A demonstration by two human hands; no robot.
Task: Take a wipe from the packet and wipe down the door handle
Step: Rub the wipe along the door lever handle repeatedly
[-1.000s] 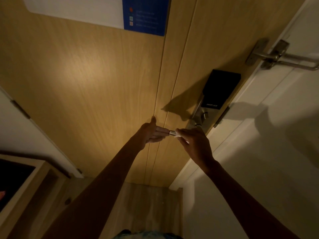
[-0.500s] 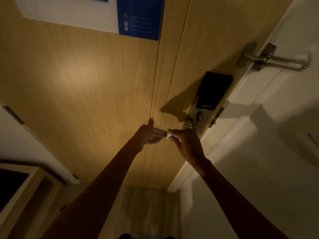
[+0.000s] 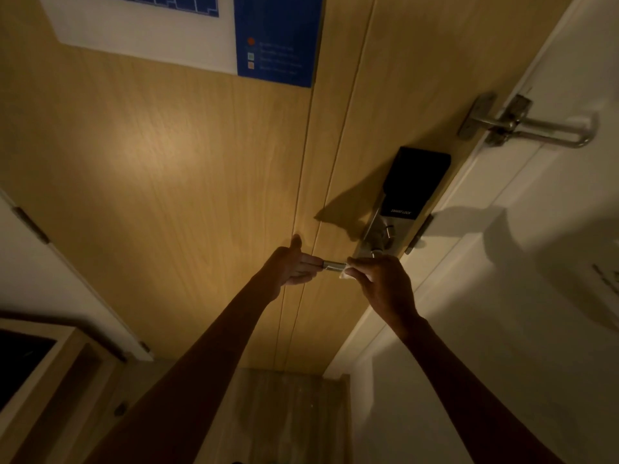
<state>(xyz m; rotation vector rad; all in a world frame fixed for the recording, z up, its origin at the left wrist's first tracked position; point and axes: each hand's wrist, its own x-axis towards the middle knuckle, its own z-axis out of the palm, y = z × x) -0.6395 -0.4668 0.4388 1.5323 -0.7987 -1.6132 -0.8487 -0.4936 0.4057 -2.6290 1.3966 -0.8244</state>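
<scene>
A silver lever door handle sticks out leftward from the lock plate on the wooden door. My right hand is wrapped over the handle near its base, pressing a white wipe against the metal. My left hand touches the free tip of the handle with its fingertips, thumb raised, fingers loosely extended. Most of the wipe is hidden under my right fingers. The wipe packet is not in sight.
A black smart lock panel sits above the handle. A metal swing-bar latch bridges door and white frame at upper right. A blue and white notice hangs on the door. White wall to the right, wooden cabinet lower left.
My right hand with the wipe has slid back along the handle toward the lock plate, baring the metal tip again. The camera view has shifted slightly; my left hand stays at the tip.
</scene>
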